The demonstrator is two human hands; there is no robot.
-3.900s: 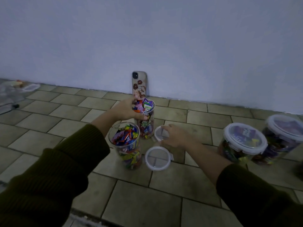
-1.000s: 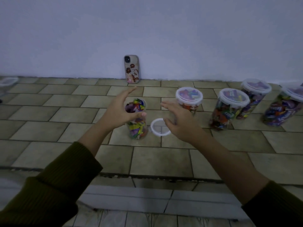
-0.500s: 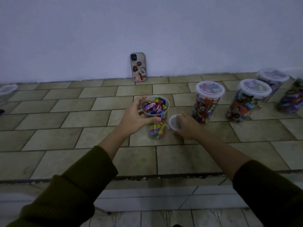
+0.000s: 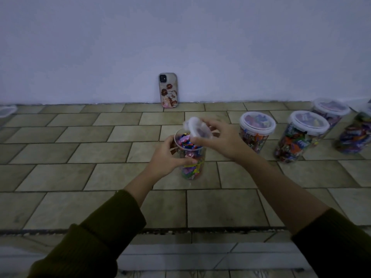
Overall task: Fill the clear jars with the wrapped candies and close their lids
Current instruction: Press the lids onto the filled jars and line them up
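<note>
A clear jar full of bright wrapped candies stands upright on the tiled floor in the middle of the view, its mouth uncovered. My left hand wraps around the jar's left side near the rim. My right hand holds a round white-rimmed lid tilted just above the jar's mouth; the lid is blurred. Three lidded candy jars stand in a row to the right.
A phone in a patterned case leans upright against the white wall behind the jar. Another candy jar sits at the right edge. A clear container lies at the far left. A step edge runs across the floor near me.
My right hand has lifted the lid off the floor beside the jar and brought it up over the jar's mouth. My left hand stays on the jar.
</note>
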